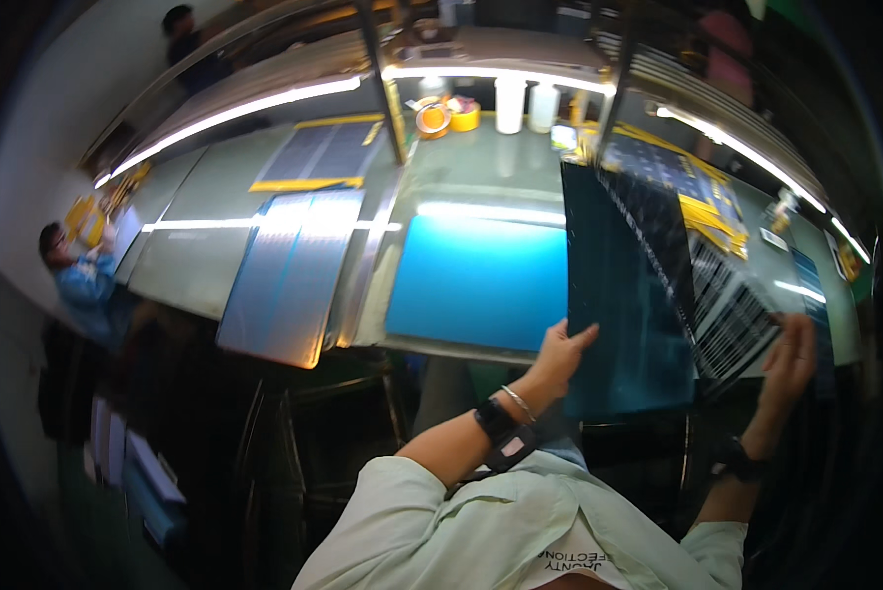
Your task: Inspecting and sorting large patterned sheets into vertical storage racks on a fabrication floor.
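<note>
My left hand (558,364) grips the left edge of a dark, glossy flat panel (623,295), its thumb over the front face. The panel stands tilted up at the table's near edge. At its right side a dark sheet with pale stripes (732,315) slants away, and a thin bright line runs down between the two. My right hand (791,359) is at that striped sheet's outer lower corner, fingers bent against it; blur hides the exact hold. To the left of the panel a bright blue sheet (476,280) lies flat on the table.
Left of the blue sheet lies a stack of shiny grey-blue panels (294,270). Behind are yellow-edged panels (319,152), orange tape rolls (433,119) and a white cup (509,106). More yellow-edged panels (677,172) lie right. A shelf post (381,84) rises behind. Another person (88,285) sits far left.
</note>
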Motion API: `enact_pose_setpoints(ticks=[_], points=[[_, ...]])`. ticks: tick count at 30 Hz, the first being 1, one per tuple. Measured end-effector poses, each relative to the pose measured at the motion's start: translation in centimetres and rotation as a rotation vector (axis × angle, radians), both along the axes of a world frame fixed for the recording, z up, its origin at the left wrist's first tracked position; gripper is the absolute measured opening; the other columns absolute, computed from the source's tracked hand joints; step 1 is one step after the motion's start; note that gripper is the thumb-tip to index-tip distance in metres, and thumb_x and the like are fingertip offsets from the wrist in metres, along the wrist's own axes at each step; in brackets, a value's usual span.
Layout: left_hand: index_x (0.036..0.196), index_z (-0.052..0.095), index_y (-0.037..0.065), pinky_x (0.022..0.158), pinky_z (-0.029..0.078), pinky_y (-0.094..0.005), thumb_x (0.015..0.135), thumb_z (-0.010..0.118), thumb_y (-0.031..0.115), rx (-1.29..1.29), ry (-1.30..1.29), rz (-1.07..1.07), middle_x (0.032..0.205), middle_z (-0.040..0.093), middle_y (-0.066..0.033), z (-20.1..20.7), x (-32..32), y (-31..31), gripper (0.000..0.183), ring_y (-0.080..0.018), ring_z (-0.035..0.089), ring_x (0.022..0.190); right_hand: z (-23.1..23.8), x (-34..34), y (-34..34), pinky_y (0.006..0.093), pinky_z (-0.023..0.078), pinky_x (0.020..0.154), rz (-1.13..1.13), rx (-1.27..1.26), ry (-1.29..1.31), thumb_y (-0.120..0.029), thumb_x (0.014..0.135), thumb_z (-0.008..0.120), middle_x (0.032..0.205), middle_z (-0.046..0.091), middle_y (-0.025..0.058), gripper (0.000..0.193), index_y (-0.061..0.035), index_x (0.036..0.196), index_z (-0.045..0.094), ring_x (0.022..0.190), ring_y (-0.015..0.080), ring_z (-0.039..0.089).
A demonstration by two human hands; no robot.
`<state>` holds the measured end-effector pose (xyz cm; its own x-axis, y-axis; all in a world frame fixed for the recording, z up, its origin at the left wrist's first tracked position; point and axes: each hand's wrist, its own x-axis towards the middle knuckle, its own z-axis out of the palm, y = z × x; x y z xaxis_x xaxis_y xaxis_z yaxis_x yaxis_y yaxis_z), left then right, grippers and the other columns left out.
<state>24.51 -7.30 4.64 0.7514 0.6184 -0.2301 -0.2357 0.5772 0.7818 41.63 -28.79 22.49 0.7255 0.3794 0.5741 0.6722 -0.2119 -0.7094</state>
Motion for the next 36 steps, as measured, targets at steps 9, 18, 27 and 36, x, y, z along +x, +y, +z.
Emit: enact_pose_setpoints(ticks=[9,18,27,36], points=[[0.111,0.056,0.003,0.079,0.050,-0.0340,0.084,0.065,0.012,0.171,-0.065,1.154,0.103,0.061,-0.0072,5.4,-27.6,3.7,0.030,-0.0187,0.059,0.090,3.1,2.0,8.7,0.0363,0.042,0.098,0.572,0.481,0.028,-0.022,0.098,0.037,0.107,0.062,0.0206,0.031,0.0024,0.110,0.051,0.103,0.0278,0.061],[0.112,0.053,0.003,0.064,0.051,-0.0282,0.088,0.058,0.011,0.051,0.431,1.758,0.102,0.058,-0.0051,0.5,-50.4,-6.3,0.027,-0.0151,0.059,0.084,-13.3,4.5,16.4,0.0289,0.042,0.094,0.559,0.228,0.569,-0.013,0.091,0.053,0.116,0.056,0.0146,0.033,0.0004,0.122,0.050,0.106,0.0196,0.056],[0.099,0.058,-0.003,0.060,0.047,-0.0325,0.082,0.059,0.002,-0.605,0.878,1.694,0.085,0.062,-0.0080,-22.7,-50.5,-8.7,0.018,-0.0181,0.059,0.070,-26.9,10.9,11.3,0.0224,0.048,0.074,0.343,-0.292,0.883,-0.006,0.091,0.052,0.096,0.061,0.0035,0.023,0.0006,0.114,0.053,0.082,0.0109,0.058],[0.106,0.056,-0.008,0.081,0.047,-0.0366,0.076,0.062,0.002,-0.676,1.041,1.561,0.103,0.063,-0.0220,-38.6,-46.0,-7.2,0.033,-0.0341,0.062,0.093,-25.6,12.2,10.3,0.0243,0.045,0.075,0.260,-0.414,0.870,-0.007,0.093,0.050,0.095,0.058,0.0037,0.019,-0.0007,0.111,0.051,0.082,0.0115,0.055]])
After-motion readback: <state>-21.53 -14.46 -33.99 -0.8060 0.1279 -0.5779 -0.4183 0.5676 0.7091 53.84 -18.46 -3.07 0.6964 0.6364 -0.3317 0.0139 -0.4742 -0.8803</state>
